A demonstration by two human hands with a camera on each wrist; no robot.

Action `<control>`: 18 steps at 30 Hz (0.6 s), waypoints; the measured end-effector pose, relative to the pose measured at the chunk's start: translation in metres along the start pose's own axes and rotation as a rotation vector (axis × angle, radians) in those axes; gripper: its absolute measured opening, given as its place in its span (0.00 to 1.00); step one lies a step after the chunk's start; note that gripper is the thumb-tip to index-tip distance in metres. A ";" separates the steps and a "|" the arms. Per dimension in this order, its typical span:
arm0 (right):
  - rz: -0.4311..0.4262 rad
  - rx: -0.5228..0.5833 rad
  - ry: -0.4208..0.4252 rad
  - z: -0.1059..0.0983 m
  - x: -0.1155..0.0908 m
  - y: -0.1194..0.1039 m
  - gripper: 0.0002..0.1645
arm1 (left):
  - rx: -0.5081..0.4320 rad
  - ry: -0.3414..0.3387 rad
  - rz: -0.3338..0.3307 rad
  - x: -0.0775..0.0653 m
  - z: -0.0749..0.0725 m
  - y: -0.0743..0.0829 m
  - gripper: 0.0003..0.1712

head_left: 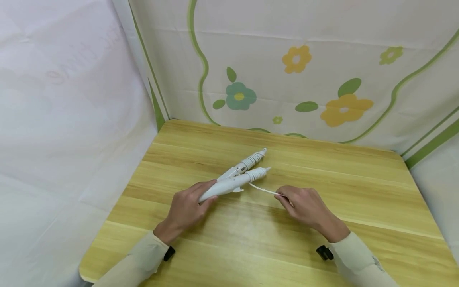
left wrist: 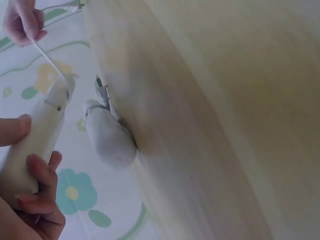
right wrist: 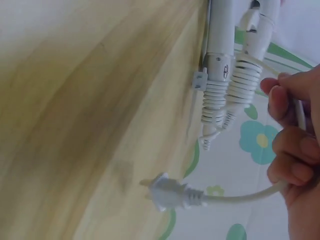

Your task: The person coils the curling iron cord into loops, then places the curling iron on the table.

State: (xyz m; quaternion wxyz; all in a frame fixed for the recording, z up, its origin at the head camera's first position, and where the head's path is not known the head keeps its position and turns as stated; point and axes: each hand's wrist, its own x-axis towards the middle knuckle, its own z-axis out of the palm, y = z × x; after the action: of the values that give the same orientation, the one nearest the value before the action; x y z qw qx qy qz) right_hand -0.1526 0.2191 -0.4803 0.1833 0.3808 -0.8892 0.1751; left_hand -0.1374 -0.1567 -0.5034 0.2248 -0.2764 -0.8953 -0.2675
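Note:
In the head view my left hand (head_left: 188, 205) grips one end of a white hair curling iron (head_left: 224, 187), raised at a slant, with its cord wound in coils round the other end. My right hand (head_left: 305, 205) pinches the loose part of that cord (head_left: 263, 189), stretched out to the right. Below my right hand, in the right wrist view, hangs the cord's two-pin plug (right wrist: 170, 194). A second white curling iron (head_left: 252, 160) lies just behind the first, its cord also coiled; its small plug (right wrist: 199, 80) sits beside the coils.
The wooden table (head_left: 358, 183) stretches under both hands. Behind it hangs a white cloth (head_left: 272, 91) printed with flowers, and more white cloth (head_left: 71, 139) closes off the left side.

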 end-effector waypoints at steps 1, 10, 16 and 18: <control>-0.031 0.001 0.021 -0.001 0.001 0.001 0.06 | 0.011 -0.017 0.000 -0.001 -0.001 0.000 0.30; -0.165 0.020 0.096 -0.004 0.012 0.004 0.14 | -0.112 -0.276 0.145 0.000 -0.013 0.004 0.29; -0.186 0.130 0.038 0.003 0.011 0.005 0.10 | -0.327 -0.369 0.224 -0.002 -0.018 -0.005 0.28; -0.185 0.177 0.015 0.006 0.010 0.005 0.09 | -0.419 -0.394 0.201 -0.004 -0.018 -0.008 0.27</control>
State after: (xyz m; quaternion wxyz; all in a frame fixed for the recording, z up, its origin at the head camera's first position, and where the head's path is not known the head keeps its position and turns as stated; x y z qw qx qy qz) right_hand -0.1637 0.2138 -0.4817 0.1707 0.4746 -0.8300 0.2382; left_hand -0.1345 -0.1746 -0.4951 0.0100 -0.4506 -0.8151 -0.3638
